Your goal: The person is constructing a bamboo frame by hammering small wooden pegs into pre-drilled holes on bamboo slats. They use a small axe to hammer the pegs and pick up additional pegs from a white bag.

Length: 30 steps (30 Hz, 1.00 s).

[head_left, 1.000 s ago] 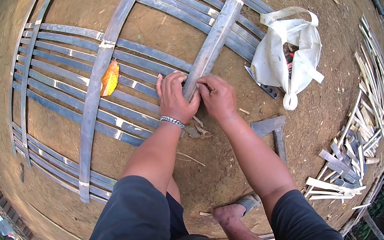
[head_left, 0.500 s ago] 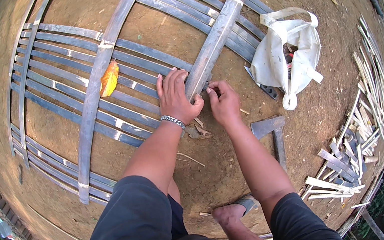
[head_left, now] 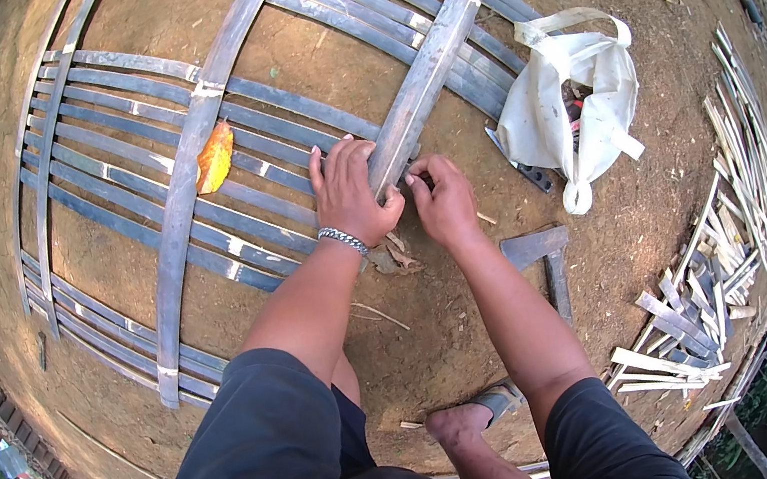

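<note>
My left hand (head_left: 348, 193) presses on the ends of the dark bamboo slats (head_left: 244, 224), fingers spread and slightly bent. Its thumb rests by the near end of a wide bamboo crosspiece (head_left: 421, 71), which lies over the slats. Just right of that end, my right hand (head_left: 446, 201) is closed, thumb and forefinger pinched together at the crosspiece's edge. Whatever is between those fingertips is too small or hidden to make out. Another wide crosspiece (head_left: 181, 182) runs over the slats farther left, with a yellow-orange leaf (head_left: 215, 158) beside it.
A white cloth bag (head_left: 574, 106) stands open at the right, small items inside. Nearer me on the dirt lies a dark L-shaped bladed tool (head_left: 537, 249). Cut bamboo strips and offcuts (head_left: 691, 320) are heaped along the right edge. My sandaled foot (head_left: 460, 422) is below.
My right hand has shifted slightly up and left along the crosspiece's end. The left hand stays almost in place, and the whole view has drifted a little.
</note>
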Motion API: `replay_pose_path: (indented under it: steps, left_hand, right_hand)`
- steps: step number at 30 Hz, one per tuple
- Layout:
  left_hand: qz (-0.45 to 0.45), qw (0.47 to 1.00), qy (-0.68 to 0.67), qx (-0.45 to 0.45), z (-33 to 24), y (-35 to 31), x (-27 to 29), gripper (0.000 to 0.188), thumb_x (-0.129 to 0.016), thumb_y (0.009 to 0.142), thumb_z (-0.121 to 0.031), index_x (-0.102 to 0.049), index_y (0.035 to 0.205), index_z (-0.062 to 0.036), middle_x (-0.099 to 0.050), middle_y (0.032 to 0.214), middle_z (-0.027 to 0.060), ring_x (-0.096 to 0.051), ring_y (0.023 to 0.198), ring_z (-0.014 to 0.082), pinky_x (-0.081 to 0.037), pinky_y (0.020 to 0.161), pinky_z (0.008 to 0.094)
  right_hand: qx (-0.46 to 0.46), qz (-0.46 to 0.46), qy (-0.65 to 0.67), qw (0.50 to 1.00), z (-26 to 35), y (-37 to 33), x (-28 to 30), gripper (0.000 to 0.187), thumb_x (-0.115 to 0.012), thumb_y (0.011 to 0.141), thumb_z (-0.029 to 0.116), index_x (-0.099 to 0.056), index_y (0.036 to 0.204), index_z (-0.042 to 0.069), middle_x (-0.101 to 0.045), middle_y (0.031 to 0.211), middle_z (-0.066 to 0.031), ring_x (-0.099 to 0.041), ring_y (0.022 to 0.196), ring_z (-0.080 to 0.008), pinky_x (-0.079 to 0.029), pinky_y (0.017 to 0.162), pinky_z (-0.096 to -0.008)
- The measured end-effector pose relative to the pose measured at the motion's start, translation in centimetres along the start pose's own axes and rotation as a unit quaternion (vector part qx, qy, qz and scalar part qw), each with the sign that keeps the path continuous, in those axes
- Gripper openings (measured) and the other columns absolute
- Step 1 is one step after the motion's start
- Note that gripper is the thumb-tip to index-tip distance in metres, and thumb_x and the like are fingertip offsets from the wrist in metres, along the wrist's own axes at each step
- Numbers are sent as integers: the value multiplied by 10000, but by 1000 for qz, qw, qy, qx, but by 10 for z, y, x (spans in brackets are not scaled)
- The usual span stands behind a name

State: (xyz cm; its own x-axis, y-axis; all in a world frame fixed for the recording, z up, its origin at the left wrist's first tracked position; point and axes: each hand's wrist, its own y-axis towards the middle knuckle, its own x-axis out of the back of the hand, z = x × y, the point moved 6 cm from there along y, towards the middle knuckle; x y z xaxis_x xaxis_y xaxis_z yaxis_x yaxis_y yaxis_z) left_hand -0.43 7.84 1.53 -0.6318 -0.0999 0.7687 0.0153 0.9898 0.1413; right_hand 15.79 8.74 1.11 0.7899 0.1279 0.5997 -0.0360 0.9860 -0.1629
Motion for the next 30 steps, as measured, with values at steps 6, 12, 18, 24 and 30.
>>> replay_pose_path:
  steps: [6,12,18,24,30]
  left_hand:
    - [14,999,-20,-46,1,-3,-6,655,-790,772,-232,-502,1342,-84,-593,1337,124,-535,1360,320,-185,1256,585]
    - [2,1000,21,-17,-6,1,-2,651,-782,785,-237,-500,1349,-76,-613,1319,130,-568,1310,309,-291,1172,535]
    - [-9,1000,8,-20,-5,1,2,620,-783,780,-223,-520,1323,-80,-632,1284,130,-583,1285,303,-338,1102,504]
    - [-13,999,-18,-23,0,0,0,474,-768,804,-162,-589,1240,-114,-634,1258,102,-595,1254,291,-346,1095,489]
    - [0,1000,-10,-3,0,0,1,330,-754,830,-127,-652,1143,-144,-632,1249,73,-605,1225,271,-349,1095,480]
  right_hand:
    - [-11,30,21,999,1,3,2,95,-718,902,66,-665,969,26,-701,969,-179,-673,955,-394,-523,858,-460]
    - [-47,55,35,997,-10,6,5,105,-723,922,81,-676,995,22,-709,964,-174,-694,918,-365,-540,833,-432]
    - [-66,-1,98,993,4,6,2,102,-727,918,77,-692,1001,29,-711,957,-157,-701,904,-338,-548,822,-418]
    - [35,-21,-60,997,34,10,-2,87,-724,898,119,-710,957,57,-715,979,-153,-691,938,-374,-540,857,-461]
    - [41,-16,-108,993,41,12,-3,87,-718,892,150,-715,935,74,-718,965,-142,-689,942,-377,-533,870,-478]
